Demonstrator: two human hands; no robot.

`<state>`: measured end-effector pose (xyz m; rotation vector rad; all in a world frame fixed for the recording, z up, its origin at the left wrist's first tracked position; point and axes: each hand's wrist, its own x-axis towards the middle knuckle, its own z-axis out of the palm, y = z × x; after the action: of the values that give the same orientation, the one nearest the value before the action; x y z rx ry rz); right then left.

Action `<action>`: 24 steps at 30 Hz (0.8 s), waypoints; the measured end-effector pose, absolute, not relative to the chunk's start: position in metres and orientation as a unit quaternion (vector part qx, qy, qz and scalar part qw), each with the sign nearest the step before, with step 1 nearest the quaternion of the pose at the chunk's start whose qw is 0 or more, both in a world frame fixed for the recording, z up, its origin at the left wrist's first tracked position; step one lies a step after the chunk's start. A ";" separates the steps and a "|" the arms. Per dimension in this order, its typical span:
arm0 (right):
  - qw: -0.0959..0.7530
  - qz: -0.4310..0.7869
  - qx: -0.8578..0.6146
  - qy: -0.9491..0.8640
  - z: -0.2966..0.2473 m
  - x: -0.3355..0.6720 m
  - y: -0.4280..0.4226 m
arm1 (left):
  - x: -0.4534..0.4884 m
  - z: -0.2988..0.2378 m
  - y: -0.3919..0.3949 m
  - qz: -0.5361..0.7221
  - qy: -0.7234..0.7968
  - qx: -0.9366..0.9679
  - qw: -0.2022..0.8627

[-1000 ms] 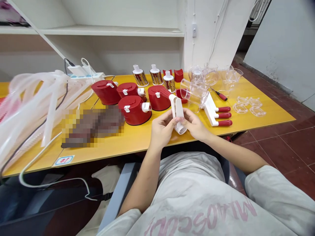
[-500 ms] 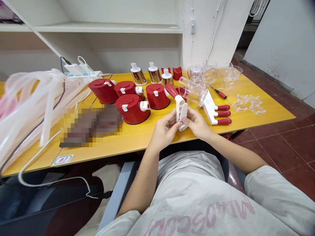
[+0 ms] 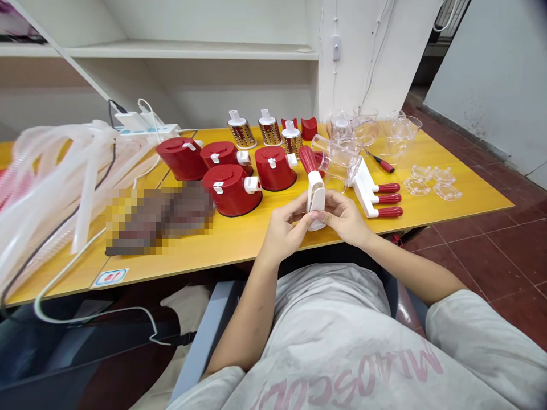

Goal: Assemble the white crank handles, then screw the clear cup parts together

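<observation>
Between my two hands, above the table's front edge, is a white crank handle (image 3: 315,191) with a red grip pointing up and away from me. My left hand (image 3: 285,225) closes on its left side, and my right hand (image 3: 345,219) closes on its right side, both thumbs meeting low on the white part. The fingers behind it are partly hidden. Just right of my hands lie several more crank handles (image 3: 363,188), white with red grips. Clear plastic housings (image 3: 337,156) lie behind the crank. To the left sit several red suction bases (image 3: 233,191).
At the back stand several metal grater drums (image 3: 242,134) and red curved pieces (image 3: 309,128). A screwdriver (image 3: 384,164) and clear plastic rings (image 3: 447,191) lie at the right. Clear tubing (image 3: 85,188), a power strip (image 3: 149,132) and a blurred-out object (image 3: 162,219) occupy the left.
The crank handle has turned more upright in my hands, its red grip swinging slightly to the right. Both hands keep hold of it in nearly the same place.
</observation>
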<state>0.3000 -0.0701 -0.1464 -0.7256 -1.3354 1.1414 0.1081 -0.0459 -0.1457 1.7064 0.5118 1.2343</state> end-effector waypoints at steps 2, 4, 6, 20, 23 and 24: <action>0.586 0.495 -0.305 -0.565 -0.146 0.300 -0.071 | 0.107 -0.144 -0.046 0.506 0.203 0.699 0.463; 0.594 0.491 -0.304 -0.561 -0.146 0.299 -0.072 | 0.106 -0.141 -0.046 0.504 0.194 0.708 0.455; 0.601 0.483 -0.306 -0.559 -0.148 0.298 -0.074 | 0.105 -0.138 -0.048 0.504 0.189 0.715 0.446; 0.618 0.266 -0.213 -0.709 -0.155 0.305 -0.083 | 0.099 -0.147 -0.046 0.562 0.126 0.743 0.342; 0.602 0.252 -0.230 -0.722 -0.155 0.307 -0.087 | 0.096 -0.146 -0.047 0.526 0.124 0.749 0.383; 0.594 0.247 -0.245 -0.725 -0.156 0.308 -0.088 | 0.095 -0.146 -0.047 0.516 0.126 0.749 0.395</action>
<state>0.3080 -0.0883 -0.1556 -0.5700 -1.6849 0.5738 0.0954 -0.0468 -0.1462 1.9002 0.3183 1.3082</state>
